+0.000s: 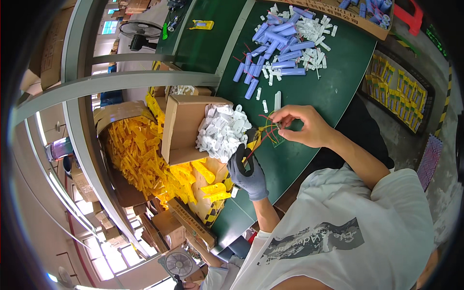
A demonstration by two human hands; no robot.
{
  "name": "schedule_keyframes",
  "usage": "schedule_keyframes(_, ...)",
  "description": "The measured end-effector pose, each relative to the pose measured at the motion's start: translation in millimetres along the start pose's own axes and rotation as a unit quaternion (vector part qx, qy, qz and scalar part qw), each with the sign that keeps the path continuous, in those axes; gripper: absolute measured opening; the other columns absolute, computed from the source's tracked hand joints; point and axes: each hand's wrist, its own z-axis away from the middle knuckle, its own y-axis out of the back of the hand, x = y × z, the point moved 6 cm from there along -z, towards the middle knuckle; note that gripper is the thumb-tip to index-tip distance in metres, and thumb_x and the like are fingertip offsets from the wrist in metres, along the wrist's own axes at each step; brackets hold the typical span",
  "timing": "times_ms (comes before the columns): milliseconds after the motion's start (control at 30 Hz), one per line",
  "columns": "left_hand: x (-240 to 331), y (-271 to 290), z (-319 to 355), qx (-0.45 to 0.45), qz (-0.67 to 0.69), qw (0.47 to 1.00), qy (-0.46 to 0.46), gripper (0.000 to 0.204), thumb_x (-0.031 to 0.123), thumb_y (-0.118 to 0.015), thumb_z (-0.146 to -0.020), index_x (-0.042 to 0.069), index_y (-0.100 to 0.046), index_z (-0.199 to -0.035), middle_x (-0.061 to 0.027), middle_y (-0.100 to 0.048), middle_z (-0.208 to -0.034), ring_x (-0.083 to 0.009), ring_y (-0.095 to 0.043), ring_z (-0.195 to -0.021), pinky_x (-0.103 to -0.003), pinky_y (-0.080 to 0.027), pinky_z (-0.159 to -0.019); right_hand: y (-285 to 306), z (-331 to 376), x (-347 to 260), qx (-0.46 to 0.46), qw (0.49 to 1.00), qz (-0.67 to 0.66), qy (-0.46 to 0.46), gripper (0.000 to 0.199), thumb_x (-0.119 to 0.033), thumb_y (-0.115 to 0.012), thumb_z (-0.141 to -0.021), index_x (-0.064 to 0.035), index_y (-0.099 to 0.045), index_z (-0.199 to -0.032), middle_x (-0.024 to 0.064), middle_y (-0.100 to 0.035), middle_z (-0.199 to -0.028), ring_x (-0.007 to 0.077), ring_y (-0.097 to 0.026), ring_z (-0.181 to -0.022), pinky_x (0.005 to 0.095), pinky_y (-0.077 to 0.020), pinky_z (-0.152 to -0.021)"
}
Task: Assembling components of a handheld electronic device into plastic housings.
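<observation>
Both hands are facing each other over the green tabletop (314,89), and I am watching from my end as red and yellow wires (266,127) are spanning between them. On the left hand (250,178), a grey glove is curling narrow, its thumb and fingers arching near one end of a red wire; I cannot tell whether they are pinching it. Bare, the right hand (311,126) is bringing thumb and fingertips close around the other end of the wires, with a narrow gap showing; I cannot make out a firm hold there either. Just below those fingertips, a small green circuit board (279,141) is showing beside the wires.

Just left of the wires, I am seeing a cardboard box (186,128) lying open, white plastic pieces (224,130) spilling toward the gloved hand. Yellow pieces (130,152) are filling a carton farther left. Purple cells (280,36) are lying heaped at the far end of the tabletop, while a black tray (426,92) is holding yellow packs off to the right.
</observation>
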Motion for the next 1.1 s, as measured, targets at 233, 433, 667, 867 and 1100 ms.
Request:
schedule_keyframes(233,35.3,18.0,-9.9,0.027,-0.032,0.990,-0.133,0.038,-0.002,-0.069,-0.068,0.002,-0.064,-0.105,-0.0121,-0.067,-0.099,-0.0317,-0.061,-0.091,-0.040,-0.046,-0.086,-8.6,-1.6,-0.8,0.053,0.978,-0.200,0.003,0.031,-0.003,-0.067,-0.083,-0.0003,-0.056,-0.112,0.0077,-0.057,-0.112,0.0134,-0.061,-0.092,0.0284,-0.0493,-0.087)
schedule_keyframes(433,8.3,-27.5,1.1,-0.147,0.019,0.989,-0.009,0.041,0.000,-0.066,-0.075,0.000,-0.059,-0.115,-0.0177,-0.062,-0.108,-0.0347,-0.058,-0.100,-0.040,-0.044,-0.090,-2.9,-3.1,1.5,0.038,0.961,-0.272,-0.027,0.028,0.001,-0.062,-0.085,0.0009,-0.052,-0.111,0.0089,-0.053,-0.111,0.0154,-0.058,-0.099,0.0357,-0.0510,-0.093)
schedule_keyframes(667,-1.8,-35.9,21.5,-0.118,0.092,0.987,0.060,0.037,-0.006,-0.059,-0.078,-0.001,-0.060,-0.115,-0.0152,-0.064,-0.107,-0.0274,-0.061,-0.099,-0.036,-0.045,-0.089,-1.9,7.0,-6.4,0.046,0.996,-0.063,0.043,0.035,-0.006,-0.072,-0.079,-0.0020,-0.058,-0.111,0.0065,-0.062,-0.106,0.0138,-0.063,-0.090,0.0291,-0.0521,-0.084)
schedule_keyframes(867,-6.3,-47.4,26.1,-0.133,0.197,0.965,0.111,0.036,-0.007,-0.055,-0.080,-0.004,-0.059,-0.116,-0.0130,-0.064,-0.112,-0.0215,-0.060,-0.102,-0.032,-0.044,-0.093,-3.0,10.2,-17.6,0.045,0.995,0.032,0.082,0.035,-0.009,-0.072,-0.077,-0.0046,-0.061,-0.110,0.0067,-0.066,-0.104,0.0165,-0.066,-0.089,0.0298,-0.0526,-0.078)
schedule_keyframes(1100,-12.7,-63.9,30.4,-0.102,0.188,0.975,0.065,0.037,-0.006,-0.055,-0.082,-0.004,-0.057,-0.119,-0.0147,-0.064,-0.111,-0.0234,-0.060,-0.102,-0.034,-0.045,-0.092,-8.1,10.8,-11.7,0.041,0.994,0.067,0.078,0.035,-0.015,-0.073,-0.077,-0.0048,-0.061,-0.108,0.0059,-0.067,-0.104,0.0195,-0.066,-0.087,0.0303,-0.0520,-0.074)
